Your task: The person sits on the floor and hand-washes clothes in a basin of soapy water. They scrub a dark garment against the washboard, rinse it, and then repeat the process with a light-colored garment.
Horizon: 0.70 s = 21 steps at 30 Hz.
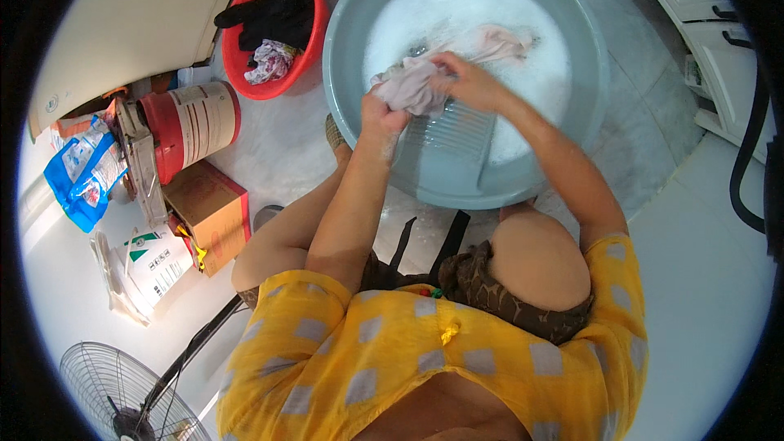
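A wet, pale pinkish cloth is bunched up over the large grey-blue plastic basin in front of me. My left hand grips its near left side. On the right side of the bunch, my right hand has its fingers on the fabric; it is slightly blurred, so how firmly it holds cannot be told. Part of a pale cloth lies in the white suds beyond my hands. A ridged washboard leans inside the basin's near side, below the bunched cloth.
Left of the basin stands a red plastic tub holding dark clothes and a patterned cloth. Farther left are a red bucket, a cardboard box, a white bucket and a fan. White cabinets line the right.
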Motion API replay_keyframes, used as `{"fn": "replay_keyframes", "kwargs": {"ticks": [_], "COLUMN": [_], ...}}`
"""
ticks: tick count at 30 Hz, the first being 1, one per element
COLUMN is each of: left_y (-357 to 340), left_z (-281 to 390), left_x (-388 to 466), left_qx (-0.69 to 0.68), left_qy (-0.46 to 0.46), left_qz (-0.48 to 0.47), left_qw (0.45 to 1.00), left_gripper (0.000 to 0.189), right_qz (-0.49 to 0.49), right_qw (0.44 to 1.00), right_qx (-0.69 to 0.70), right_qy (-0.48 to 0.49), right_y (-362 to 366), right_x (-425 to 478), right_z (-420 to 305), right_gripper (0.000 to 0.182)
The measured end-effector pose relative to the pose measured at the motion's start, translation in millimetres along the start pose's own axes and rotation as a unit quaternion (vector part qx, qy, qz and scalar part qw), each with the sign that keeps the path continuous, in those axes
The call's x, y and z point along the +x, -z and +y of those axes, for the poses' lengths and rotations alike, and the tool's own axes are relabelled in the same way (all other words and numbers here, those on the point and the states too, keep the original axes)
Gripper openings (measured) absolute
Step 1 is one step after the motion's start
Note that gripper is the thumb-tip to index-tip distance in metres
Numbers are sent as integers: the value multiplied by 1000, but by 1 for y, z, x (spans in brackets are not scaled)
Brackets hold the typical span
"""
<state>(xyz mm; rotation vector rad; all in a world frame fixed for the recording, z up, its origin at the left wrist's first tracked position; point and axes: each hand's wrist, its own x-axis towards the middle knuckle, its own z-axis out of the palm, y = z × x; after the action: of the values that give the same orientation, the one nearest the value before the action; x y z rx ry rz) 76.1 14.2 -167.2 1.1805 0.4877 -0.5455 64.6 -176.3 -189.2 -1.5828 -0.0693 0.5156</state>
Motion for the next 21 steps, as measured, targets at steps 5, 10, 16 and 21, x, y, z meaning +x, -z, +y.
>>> {"fn": "replay_keyframes", "kwargs": {"ticks": [5,10,16,21], "left_y": [5,20,-36,-52], "left_z": [-7,-28,-15,-15], "left_x": [-6,29,-1,31], "left_qx": [359,-41,93,-269], "left_qy": [-244,-42,-123,148], "left_qz": [-128,-101,-133,-76], "left_qw": [892,993,979,949], "left_gripper": [44,38,37,44], "right_qz": [196,285,86,243], "right_qw": [959,936,955,955], "right_qx": [-192,-206,279,125], "right_qy": [-72,-29,-53,116], "right_y": [83,57,-1,-8], "right_x": [36,26,-18,-30], "right_z": [79,45,16,-28], "right_gripper": [55,54,39,20]}}
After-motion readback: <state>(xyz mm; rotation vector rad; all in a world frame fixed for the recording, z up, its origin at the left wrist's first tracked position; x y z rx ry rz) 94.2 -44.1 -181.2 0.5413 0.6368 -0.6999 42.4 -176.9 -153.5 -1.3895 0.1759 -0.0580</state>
